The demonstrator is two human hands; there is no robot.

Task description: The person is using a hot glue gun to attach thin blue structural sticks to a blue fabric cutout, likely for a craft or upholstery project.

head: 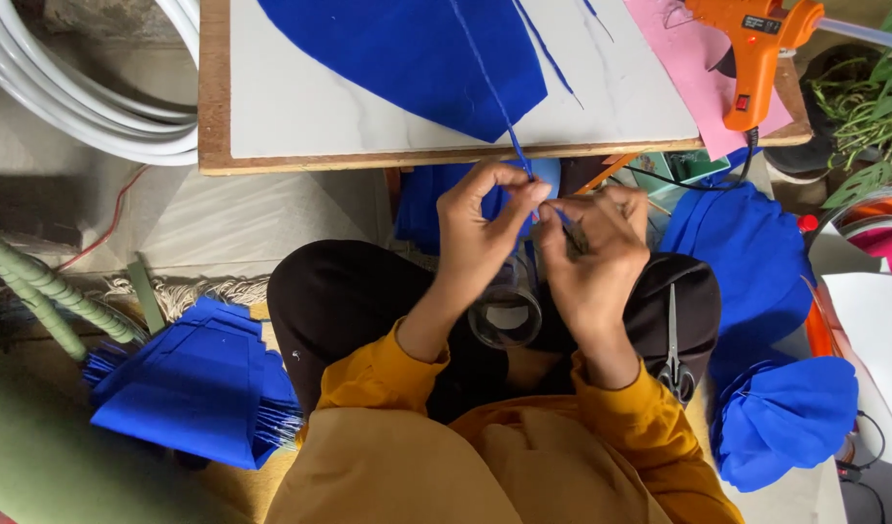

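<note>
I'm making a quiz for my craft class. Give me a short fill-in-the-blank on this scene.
1. Both hands, left hand and right hand, pinch a thin strip of ____ fabric.
2. The glue gun on the board is ____ in colour.
3. The ____ rest on the person's right thigh.
4. A clear glass jar sits in the person's ____.

Missing words: blue; orange; scissors; lap

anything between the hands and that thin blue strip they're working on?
Nothing visible. The left hand and right hand both already pinch the blue strip, which runs from the fingertips up over the board's edge to the blue fabric sheet.
</note>
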